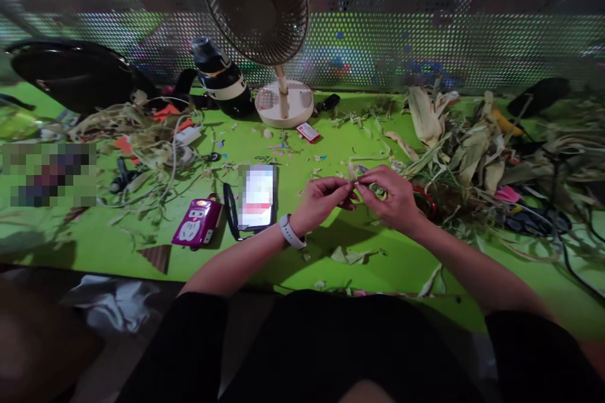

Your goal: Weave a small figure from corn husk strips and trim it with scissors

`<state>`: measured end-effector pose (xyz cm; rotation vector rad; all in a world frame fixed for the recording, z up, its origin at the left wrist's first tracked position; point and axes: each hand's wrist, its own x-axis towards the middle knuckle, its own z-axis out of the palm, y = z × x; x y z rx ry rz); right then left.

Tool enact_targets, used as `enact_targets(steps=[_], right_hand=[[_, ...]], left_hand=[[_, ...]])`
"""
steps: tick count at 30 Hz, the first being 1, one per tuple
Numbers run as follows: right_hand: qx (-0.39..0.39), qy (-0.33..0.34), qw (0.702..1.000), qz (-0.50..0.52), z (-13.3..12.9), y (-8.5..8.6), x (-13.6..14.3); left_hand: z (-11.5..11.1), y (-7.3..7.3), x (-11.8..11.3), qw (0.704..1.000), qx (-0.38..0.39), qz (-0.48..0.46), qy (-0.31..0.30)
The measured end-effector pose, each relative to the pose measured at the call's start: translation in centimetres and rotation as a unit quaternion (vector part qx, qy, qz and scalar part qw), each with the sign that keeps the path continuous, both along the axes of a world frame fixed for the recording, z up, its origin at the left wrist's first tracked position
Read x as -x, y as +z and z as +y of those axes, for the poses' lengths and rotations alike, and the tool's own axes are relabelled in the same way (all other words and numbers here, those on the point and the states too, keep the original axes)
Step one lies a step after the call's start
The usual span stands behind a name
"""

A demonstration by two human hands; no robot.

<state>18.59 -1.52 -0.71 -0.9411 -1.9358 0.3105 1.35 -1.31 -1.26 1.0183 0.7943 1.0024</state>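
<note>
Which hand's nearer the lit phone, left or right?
Left. The left hand is to the right of the phone on the table, not touching it; the right hand is farther right, beyond the left hand.

Table (401,258) across the middle of the frame, mesh panel (454,50) behind it.
At upper centre the fan (258,9) stands on the table, the bottle (222,82) just left of it and a small packet (308,133) before its base. At centre the left hand (326,200) and right hand (388,195) meet over the table; left of them is the phone (259,195), then the socket block (197,223). Husks (425,116) lie heaped at right; a cable (174,154) lies among fibres (108,123) at left.
</note>
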Motion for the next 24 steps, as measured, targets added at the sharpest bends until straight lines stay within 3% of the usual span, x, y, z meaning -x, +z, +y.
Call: enact_targets(steps=[7,11,16,24], right_hand=[[0.177,0.001,0.977,0.122,-0.3,0.6,0.2],[0.311,0.019,0.916,0.251,-0.2,0.0,0.5],[0.395,0.046,0.853,0.338,0.0,-0.6,0.8],[0.395,0.044,0.861,0.317,0.1,-1.7,0.9]], left_hand=[[-0.4,0.3,-0.2,0.999,-0.036,0.015,0.011],[-0.4,0.4,-0.3,0.999,-0.045,0.017,0.008],[-0.4,0.5,-0.4,0.999,-0.036,0.012,0.011],[-0.7,-0.7,-0.8,0.997,0.050,-0.055,0.013]])
